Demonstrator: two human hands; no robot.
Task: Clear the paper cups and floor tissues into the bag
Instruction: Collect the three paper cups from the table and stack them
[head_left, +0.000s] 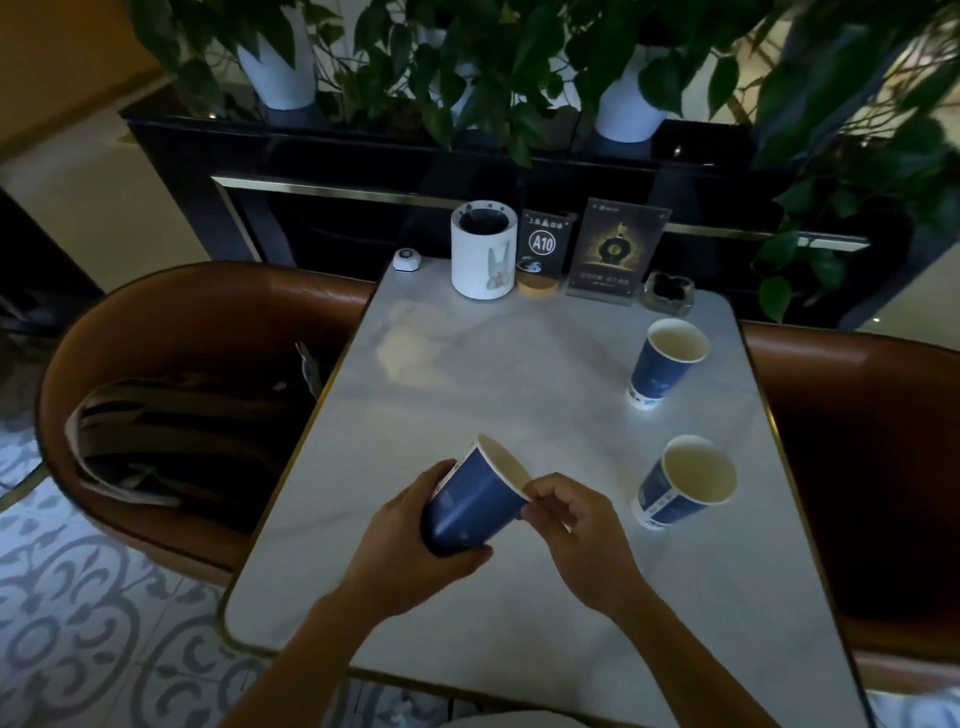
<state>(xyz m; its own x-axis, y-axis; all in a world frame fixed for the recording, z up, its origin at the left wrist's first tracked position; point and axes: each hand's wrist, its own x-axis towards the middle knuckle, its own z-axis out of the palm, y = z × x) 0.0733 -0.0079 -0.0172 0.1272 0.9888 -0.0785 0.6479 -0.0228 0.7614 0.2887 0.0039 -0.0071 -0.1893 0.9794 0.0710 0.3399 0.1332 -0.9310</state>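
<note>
left hand (410, 545) wraps a tilted blue cup (475, 501) above the table (519, 374); right hand (566, 525) pinches its rim. two cups (667, 364) stand right. no bag visible. leftover liquid could spill from the tilt.

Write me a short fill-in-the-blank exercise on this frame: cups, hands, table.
1. The left hand grips the tilted blue cup around its ____.
2. The right hand pinches that cup's ____.
3. Besides the held cup, ____ blue cups, near cup and far cup, stand on the table.
4. The sign reads ____.

Missing words: base; rim; two; A10
</note>
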